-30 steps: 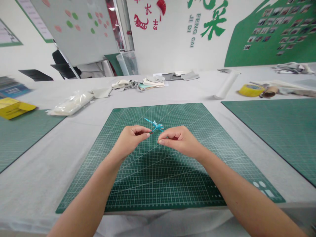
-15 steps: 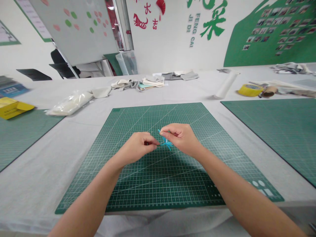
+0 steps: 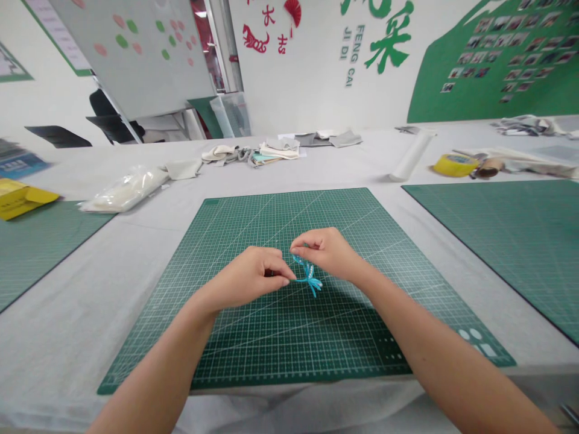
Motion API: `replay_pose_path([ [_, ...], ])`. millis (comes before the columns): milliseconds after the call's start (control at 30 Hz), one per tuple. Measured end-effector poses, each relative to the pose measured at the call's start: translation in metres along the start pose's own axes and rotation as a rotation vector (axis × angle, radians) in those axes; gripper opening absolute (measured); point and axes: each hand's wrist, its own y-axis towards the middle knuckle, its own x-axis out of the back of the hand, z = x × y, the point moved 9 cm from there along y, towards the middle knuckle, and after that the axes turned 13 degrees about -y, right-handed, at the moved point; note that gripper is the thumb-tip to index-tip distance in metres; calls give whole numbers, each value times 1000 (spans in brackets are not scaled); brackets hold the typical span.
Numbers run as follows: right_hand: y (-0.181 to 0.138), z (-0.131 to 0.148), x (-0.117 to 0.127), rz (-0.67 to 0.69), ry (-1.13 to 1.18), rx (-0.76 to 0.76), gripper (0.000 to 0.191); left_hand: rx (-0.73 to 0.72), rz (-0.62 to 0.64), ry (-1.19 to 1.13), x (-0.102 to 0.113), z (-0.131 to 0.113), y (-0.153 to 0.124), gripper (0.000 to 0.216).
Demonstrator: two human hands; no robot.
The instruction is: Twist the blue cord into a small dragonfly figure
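Note:
A small bright blue knotted cord piece [image 3: 310, 276] with loose tassel-like ends and some pale beads or a pale strip along it hangs between my two hands. My left hand [image 3: 262, 272] is closed, pinching a thin blue strand between thumb and forefinger at the piece's left side. Just above and to the right, my right hand [image 3: 323, 250] pinches the upper part of the same cord, and its fingers hide some of it. Both hands are held over a green cutting mat [image 3: 253, 337] with a white grid, casting a shadow on it.
More cutting mats lie at the left [image 3: 40, 253] and right [image 3: 506, 241]. Behind are a plastic-wrapped pack [image 3: 129, 190], folded cloths [image 3: 280, 149], a white roll [image 3: 412, 155] and yellow tape [image 3: 455, 164]. A yellow box [image 3: 25, 199] stands at the left.
The blue cord piece has come lower and shows more below my right hand. My left hand has shifted slightly down and right; my right hand has moved slightly left.

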Motion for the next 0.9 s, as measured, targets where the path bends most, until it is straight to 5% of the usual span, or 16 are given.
replay_pose_path([
  [200, 4, -19, -12, 108, 222, -117, 14, -59, -23, -67, 5, -10, -1, 19],
  [533, 7, -29, -19, 122, 364, -160, 15, 174, -559, -525, 50, 35, -9, 22],
  [900, 4, -21, -23, 175, 331, -105, 18, 230, -590, -795, 45, 54, -8, 27],
])
